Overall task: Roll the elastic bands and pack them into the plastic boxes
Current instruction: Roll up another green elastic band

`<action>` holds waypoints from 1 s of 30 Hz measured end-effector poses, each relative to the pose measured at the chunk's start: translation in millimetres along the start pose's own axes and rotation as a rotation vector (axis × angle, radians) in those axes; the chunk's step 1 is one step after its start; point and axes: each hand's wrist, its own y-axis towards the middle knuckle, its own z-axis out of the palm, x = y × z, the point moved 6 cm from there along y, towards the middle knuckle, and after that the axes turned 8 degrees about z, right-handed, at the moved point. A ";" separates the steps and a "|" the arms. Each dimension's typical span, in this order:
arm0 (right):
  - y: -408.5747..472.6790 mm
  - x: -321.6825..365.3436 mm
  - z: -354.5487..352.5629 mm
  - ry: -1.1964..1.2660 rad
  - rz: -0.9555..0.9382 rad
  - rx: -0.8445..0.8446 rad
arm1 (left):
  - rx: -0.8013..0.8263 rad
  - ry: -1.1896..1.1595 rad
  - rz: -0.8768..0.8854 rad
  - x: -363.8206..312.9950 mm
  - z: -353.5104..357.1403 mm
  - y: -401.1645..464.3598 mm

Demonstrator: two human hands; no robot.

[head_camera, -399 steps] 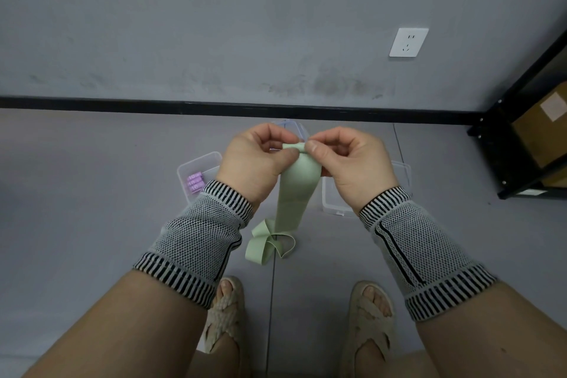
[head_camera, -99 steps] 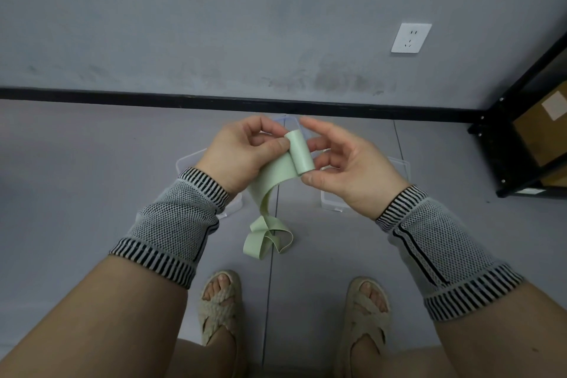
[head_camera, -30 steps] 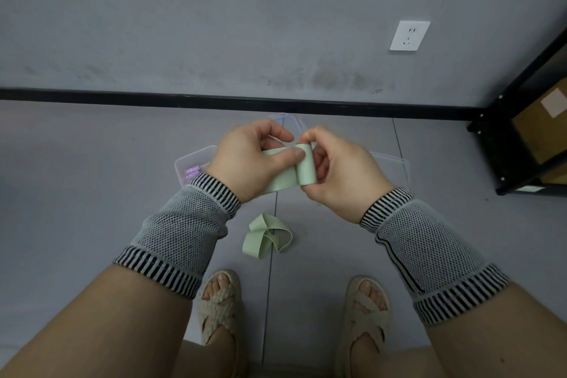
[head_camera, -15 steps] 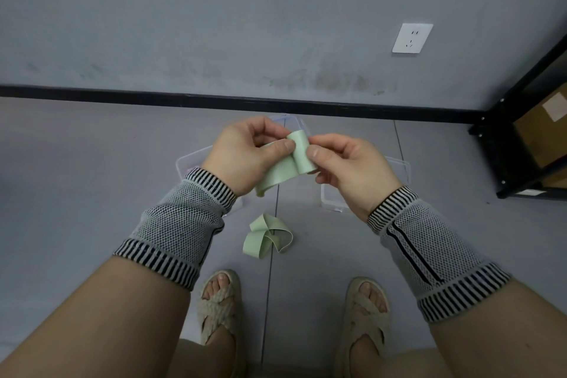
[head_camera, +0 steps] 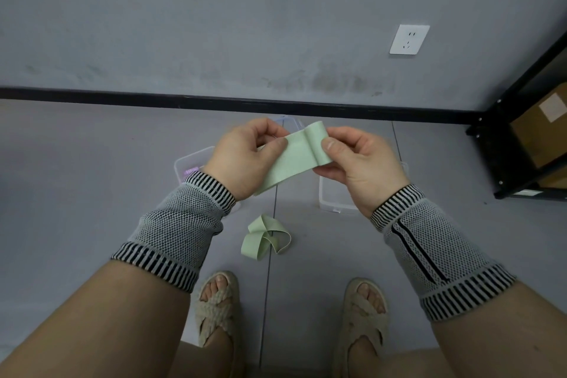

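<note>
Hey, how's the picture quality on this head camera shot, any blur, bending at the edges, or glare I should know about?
Head view: lighting is soft and even, with no glare or hard shadows. Wide-angle distortion bows the black baseboard and splays the forearms at the bottom corners. The left hand shows slight motion blur along its fingers; the right hand and the green band look sharper. The clear plastic boxes behind the hands are faint and hard to read.

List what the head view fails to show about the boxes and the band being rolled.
- Left plastic box: the left hand and its sleeve hide most of it; the purple contents are blurred.
- Right plastic box: the right hand hides its inside.
- Green band: its lower end disappears behind the left hand.
</note>
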 end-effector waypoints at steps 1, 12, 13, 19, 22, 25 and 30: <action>-0.2 0.9 0.0 -0.006 -0.011 -0.004 | -0.002 -0.012 0.006 -1.2 -0.1 -0.3; -2.3 8.9 7.2 -0.237 -0.203 -0.074 | -0.007 -0.144 -0.002 -11.0 3.3 -2.1; -3.2 9.6 8.0 -0.263 -0.223 -0.081 | -0.008 -0.157 -0.013 -10.4 4.3 -2.1; -8.0 11.1 13.1 -0.348 -0.279 -0.085 | -0.055 -0.184 -0.073 -7.4 6.6 -1.8; -9.7 11.7 16.2 -0.289 -0.243 0.020 | -0.067 -0.184 -0.105 -1.9 1.4 -0.6; -10.2 8.6 19.9 -0.291 -0.214 0.158 | -0.033 -0.219 -0.144 5.2 -3.8 -1.8; -9.7 0.7 21.8 -0.604 -0.239 0.187 | 0.046 -0.229 -0.160 7.0 -4.9 -5.0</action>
